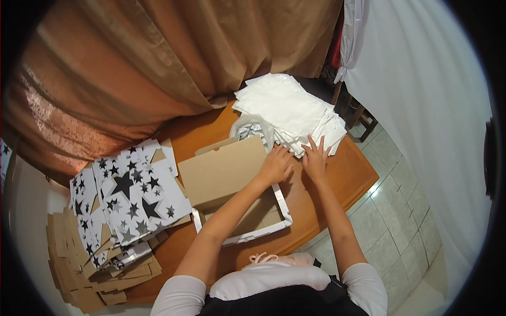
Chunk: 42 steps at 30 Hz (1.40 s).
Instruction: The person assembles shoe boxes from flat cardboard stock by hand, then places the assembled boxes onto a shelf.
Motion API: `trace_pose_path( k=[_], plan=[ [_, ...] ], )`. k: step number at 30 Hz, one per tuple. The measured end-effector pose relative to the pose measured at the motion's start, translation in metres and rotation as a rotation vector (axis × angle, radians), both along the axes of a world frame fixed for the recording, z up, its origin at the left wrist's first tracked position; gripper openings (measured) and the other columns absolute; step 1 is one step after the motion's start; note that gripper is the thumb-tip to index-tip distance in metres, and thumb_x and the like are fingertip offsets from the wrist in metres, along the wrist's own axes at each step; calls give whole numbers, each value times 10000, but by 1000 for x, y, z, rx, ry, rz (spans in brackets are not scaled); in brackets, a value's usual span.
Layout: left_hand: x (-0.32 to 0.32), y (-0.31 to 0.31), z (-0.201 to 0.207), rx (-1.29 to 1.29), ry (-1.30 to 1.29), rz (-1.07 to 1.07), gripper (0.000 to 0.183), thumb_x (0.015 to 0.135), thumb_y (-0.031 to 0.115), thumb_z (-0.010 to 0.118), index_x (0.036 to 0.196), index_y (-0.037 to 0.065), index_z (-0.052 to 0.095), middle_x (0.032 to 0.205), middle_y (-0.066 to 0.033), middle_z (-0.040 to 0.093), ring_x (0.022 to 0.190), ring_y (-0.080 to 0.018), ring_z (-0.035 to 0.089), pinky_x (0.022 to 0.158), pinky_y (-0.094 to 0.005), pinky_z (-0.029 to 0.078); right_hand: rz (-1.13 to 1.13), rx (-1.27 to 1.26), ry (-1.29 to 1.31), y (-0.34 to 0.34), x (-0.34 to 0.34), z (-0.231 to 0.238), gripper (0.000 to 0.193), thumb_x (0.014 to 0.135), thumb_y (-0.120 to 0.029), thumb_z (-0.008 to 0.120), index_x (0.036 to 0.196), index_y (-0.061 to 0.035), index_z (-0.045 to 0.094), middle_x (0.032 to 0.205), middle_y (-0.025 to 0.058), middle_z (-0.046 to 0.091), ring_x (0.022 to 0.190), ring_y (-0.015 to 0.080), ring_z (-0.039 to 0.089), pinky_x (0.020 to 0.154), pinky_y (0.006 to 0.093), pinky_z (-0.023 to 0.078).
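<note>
A thick, uneven stack of white paper sheets (287, 105) lies at the far right of the table. At its near edge my right hand (314, 162) rests with fingers stretched and spread over the lowest sheets. My left hand (276, 164) is beside it, fingers apart, near the stack's near left corner; its fingertips look close to the paper, but I cannot tell whether they touch. Below my left forearm stands an open cardboard box (224, 171) with a raised brown lid and white rim, its inside partly hidden by that arm.
A clear plastic bag (253, 126) with silvery contents sits between lid and paper. On the left, flattened cardboard sheets printed with black stars (139, 195) lie over brown cardboard pieces (71, 258). Brown curtains (184, 52) hang behind the wooden table (350, 168); a white drape (421, 95) hangs right.
</note>
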<state>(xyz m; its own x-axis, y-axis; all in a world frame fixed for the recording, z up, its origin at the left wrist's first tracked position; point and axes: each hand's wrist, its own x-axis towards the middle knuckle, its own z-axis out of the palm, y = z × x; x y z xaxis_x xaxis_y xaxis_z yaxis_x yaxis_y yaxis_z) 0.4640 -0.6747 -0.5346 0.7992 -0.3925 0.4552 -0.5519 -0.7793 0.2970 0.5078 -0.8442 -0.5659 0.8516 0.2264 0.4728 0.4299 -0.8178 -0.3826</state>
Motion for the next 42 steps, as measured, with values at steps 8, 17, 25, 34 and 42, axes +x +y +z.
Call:
trace_pose_path(
  k=[8, 17, 25, 34, 42],
  plan=[
    [41, -13, -29, -552, 444, 60, 551, 842, 278, 567, 1314, 76, 369, 1170, -156, 504, 1011, -226, 526, 844, -328, 435, 61, -90, 7, -9, 35, -7, 378, 766, -43, 515, 1143, -35, 544, 1297, 38, 443, 1314, 347, 217, 997, 667, 26],
    [7, -25, 26, -1316, 1156, 133, 562, 880, 461, 482, 1368, 245, 305, 1358, -73, 337, 917, -177, 519, 707, -277, 462, 1, 41, -13, -19, -128, 42, 317, 803, -84, 515, 1112, -42, 570, 1255, 28, 487, 1288, 327, 288, 978, 661, -77],
    [-16, -53, -17, -1002, 766, 44, 413, 816, -30, 483, 1226, 20, 502, 1200, -144, 544, 1049, -194, 534, 829, -271, 443, 44, 26, 58, -15, -211, 53, 293, 798, -132, 540, 1082, -158, 609, 1269, 38, 453, 1299, 396, 228, 955, 660, -118],
    [-78, -13, 61, -958, 486, -153, 422, 837, -58, 455, 1250, 26, 482, 1184, -51, 541, 971, -72, 492, 813, -191, 402, -29, 316, -16, -27, -219, 78, 232, 830, -126, 523, 1050, -102, 594, 1255, 102, 458, 1320, 366, 201, 981, 618, -111],
    [-165, 74, 68, -951, 521, 134, 414, 836, 3, 517, 1247, 11, 468, 1255, -95, 502, 1185, -154, 430, 1001, -273, 305, 103, 350, 35, -3, -205, 94, 228, 829, -138, 527, 1042, -97, 595, 1262, 99, 448, 1315, 361, 211, 977, 629, -99]
  ],
)
